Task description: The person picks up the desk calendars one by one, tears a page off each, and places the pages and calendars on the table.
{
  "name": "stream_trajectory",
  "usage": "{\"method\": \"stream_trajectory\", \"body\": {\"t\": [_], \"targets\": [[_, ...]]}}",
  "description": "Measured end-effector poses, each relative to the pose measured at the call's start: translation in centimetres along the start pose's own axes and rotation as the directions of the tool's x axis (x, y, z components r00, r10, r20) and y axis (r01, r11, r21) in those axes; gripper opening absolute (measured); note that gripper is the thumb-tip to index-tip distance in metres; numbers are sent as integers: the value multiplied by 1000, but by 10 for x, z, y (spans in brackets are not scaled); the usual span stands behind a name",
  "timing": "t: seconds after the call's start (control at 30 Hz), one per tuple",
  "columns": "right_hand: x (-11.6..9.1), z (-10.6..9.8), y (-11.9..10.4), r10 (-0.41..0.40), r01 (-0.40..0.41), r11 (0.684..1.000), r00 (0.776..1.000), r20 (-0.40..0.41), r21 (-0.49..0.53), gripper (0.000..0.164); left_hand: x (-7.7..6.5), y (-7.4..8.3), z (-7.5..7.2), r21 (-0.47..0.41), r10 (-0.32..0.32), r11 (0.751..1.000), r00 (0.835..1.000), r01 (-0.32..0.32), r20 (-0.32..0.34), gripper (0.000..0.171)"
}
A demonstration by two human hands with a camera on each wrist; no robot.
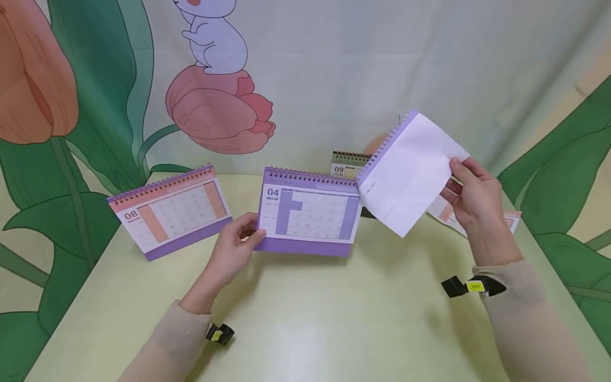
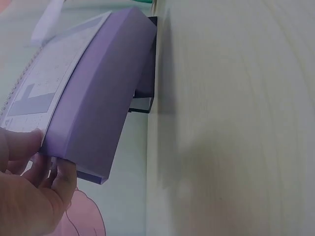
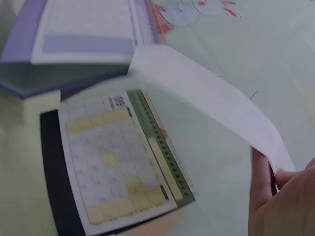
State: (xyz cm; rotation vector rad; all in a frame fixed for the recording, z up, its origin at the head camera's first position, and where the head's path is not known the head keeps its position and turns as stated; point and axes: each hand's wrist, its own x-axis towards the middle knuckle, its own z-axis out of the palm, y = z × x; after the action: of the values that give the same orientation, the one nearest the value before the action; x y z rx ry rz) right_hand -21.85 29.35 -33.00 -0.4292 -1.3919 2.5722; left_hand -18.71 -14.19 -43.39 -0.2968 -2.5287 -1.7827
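A purple desk calendar (image 1: 315, 212) showing 04 is tilted over the table's middle. My left hand (image 1: 237, 241) grips its lower left edge, thumb on the front page and fingers behind, as the left wrist view shows. My right hand (image 1: 477, 193) pinches the right edge of a white calendar page (image 1: 410, 175). A purple strip with a row of holes runs along the page's left side. The page's lower left corner overlaps the calendar's upper right corner. In the right wrist view, the page (image 3: 197, 93) stretches from the hand to the purple calendar (image 3: 88, 29).
An orange-and-purple calendar (image 1: 186, 212) showing 08 stands at the left. Behind the purple calendar stands a green calendar (image 3: 118, 157) showing 09, mostly hidden in the head view. A loose orange-and-white sheet (image 1: 511, 217) lies at the right, partly behind my right hand. A printed curtain (image 1: 334, 79) hangs behind.
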Motion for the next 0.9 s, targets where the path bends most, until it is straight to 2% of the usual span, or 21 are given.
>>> {"method": "stream_trajectory", "body": {"t": [0.1,0.23,0.33,0.47,0.6,0.7,0.9], "targets": [[8,-4,-8,-11,12,999,999,-40,34,15,0,1,-4,-26,-14,1000,1000,14,8,25],[18,-14,-26,-43,54,987,996,-74,150,15,2,2,-9,-91,-27,995,999,29,28,26],[22,-27,-40,-65,88,975,991,-116,203,22,3,1,-15,-168,-75,983,997,79,28,27],[25,-41,-46,-64,82,992,983,-173,100,28,4,-2,-21,-285,-140,948,990,140,20,32],[26,-50,-40,-51,56,998,980,-193,16,28,7,-4,-21,-359,-156,920,987,158,37,34],[24,-56,-36,-43,46,999,979,-199,12,29,9,-5,-21,-366,-155,916,987,163,50,35],[20,-72,-35,-49,49,999,969,-240,-5,30,12,-7,-25,-343,-151,926,987,159,51,36]]}}
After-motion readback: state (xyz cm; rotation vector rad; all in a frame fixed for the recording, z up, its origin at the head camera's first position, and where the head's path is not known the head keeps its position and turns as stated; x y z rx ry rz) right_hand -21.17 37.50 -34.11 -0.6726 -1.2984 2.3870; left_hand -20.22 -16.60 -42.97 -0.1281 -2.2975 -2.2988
